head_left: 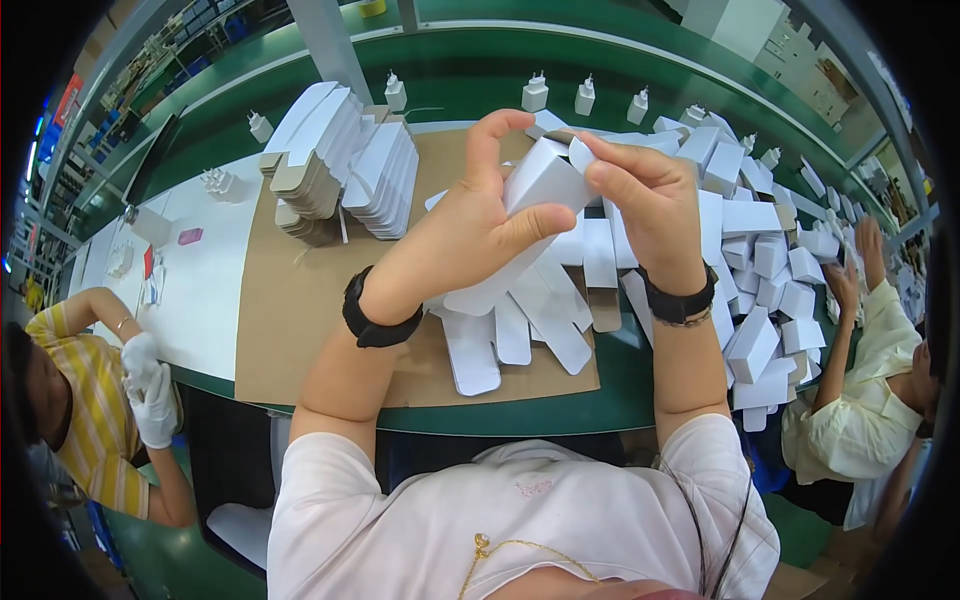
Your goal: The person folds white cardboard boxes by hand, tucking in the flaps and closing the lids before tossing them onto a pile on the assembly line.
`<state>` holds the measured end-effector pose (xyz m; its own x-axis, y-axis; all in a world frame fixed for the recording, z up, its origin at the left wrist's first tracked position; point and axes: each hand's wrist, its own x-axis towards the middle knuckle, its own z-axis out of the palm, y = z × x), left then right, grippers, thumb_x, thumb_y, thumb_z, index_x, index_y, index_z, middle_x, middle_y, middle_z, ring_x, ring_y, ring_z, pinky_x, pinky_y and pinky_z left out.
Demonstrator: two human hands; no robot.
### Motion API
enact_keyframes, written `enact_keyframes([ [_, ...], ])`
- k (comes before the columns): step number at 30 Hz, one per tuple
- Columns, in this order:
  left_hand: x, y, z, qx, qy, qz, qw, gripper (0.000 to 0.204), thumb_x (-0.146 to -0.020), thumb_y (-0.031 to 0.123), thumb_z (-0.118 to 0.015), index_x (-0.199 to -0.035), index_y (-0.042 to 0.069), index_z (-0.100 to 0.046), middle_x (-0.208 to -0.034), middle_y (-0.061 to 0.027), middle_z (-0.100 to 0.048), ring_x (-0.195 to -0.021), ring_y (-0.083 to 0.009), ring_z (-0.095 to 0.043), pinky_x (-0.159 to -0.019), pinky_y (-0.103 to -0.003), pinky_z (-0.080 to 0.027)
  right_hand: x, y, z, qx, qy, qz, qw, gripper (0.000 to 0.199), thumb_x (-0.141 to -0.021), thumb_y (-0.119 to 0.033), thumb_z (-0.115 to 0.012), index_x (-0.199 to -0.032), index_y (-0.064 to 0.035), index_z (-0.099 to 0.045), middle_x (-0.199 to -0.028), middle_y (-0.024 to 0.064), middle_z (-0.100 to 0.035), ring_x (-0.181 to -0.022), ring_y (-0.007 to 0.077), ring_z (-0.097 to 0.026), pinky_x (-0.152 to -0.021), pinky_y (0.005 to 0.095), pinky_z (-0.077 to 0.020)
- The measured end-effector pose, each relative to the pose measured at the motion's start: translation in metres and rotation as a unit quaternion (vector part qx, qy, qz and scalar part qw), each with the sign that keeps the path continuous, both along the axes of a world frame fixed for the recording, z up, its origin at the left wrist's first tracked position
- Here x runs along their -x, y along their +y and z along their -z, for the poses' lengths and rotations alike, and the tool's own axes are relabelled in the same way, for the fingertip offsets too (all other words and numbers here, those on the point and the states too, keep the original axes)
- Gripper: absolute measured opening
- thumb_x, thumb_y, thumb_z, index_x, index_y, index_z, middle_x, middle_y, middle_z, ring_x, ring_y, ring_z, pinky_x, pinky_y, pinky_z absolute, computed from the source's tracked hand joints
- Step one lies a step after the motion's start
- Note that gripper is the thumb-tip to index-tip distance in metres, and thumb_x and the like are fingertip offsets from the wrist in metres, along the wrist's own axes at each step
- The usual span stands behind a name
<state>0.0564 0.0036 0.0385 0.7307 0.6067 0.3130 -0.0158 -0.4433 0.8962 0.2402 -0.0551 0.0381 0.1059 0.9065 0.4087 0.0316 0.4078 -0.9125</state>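
Both hands hold one small white cardboard box (543, 180) above the table. My left hand (470, 225) grips its body, thumb pressed on the near side and forefinger arched over the top. My right hand (640, 190) pinches the box's end flap (581, 155) with its fingertips. Under the hands, flat unfolded white box blanks (520, 320) lie fanned out on a brown cardboard sheet (290, 290). A black band sits on each wrist.
Stacks of flat blanks (345, 165) stand at the back left of the sheet. A heap of folded white boxes (765, 270) fills the right. White chargers (534, 94) line the green belt (470, 70). A gloved person (150, 385) sits left, another person (865, 390) right.
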Motion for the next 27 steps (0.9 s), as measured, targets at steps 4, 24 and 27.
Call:
enact_keyframes([
  [4, 0.003, 0.007, -0.002, 0.002, 0.021, -0.011, 1.000, 0.075, -0.079, 0.031, -0.067, -0.127, 0.010, -0.014, -0.079, -0.0124, -0.058, -0.072, -0.0188, -0.057, -0.067, -0.028, -0.045, 0.001, 0.007, 0.002, -0.006, 0.000, -0.006, 1.000, 0.025, -0.080, -0.008, -0.062, -0.103, 0.0016, -0.063, -0.100, 0.0126, -0.064, -0.085, 0.0130, -0.059, -0.077, 0.0251, -0.0457],
  [24, 0.033, 0.005, 0.040, -0.287, 0.283, -0.269, 0.875, 0.067, -0.073, 0.036, -0.069, -0.119, -0.004, -0.041, -0.109, -0.0263, -0.052, -0.096, -0.0381, -0.054, -0.081, -0.040, -0.043, -0.111, -0.035, -0.029, -0.269, -0.499, 0.564, 0.600, 0.035, -0.069, -0.006, -0.066, -0.103, -0.0126, -0.064, -0.105, 0.0092, -0.062, -0.100, 0.0231, -0.056, -0.085, 0.0304, -0.0428],
  [27, 0.059, 0.006, 0.065, -0.190, 0.400, -0.282, 0.851, 0.066, -0.067, 0.039, -0.072, -0.110, -0.005, -0.049, -0.101, -0.0262, -0.056, -0.092, -0.0390, -0.055, -0.079, -0.041, -0.044, -0.102, -0.020, -0.019, -0.189, -0.423, 0.521, 0.716, 0.026, -0.073, -0.012, -0.068, -0.098, -0.0117, -0.067, -0.100, 0.0085, -0.065, -0.093, 0.0200, -0.059, -0.083, 0.0290, -0.0436],
])
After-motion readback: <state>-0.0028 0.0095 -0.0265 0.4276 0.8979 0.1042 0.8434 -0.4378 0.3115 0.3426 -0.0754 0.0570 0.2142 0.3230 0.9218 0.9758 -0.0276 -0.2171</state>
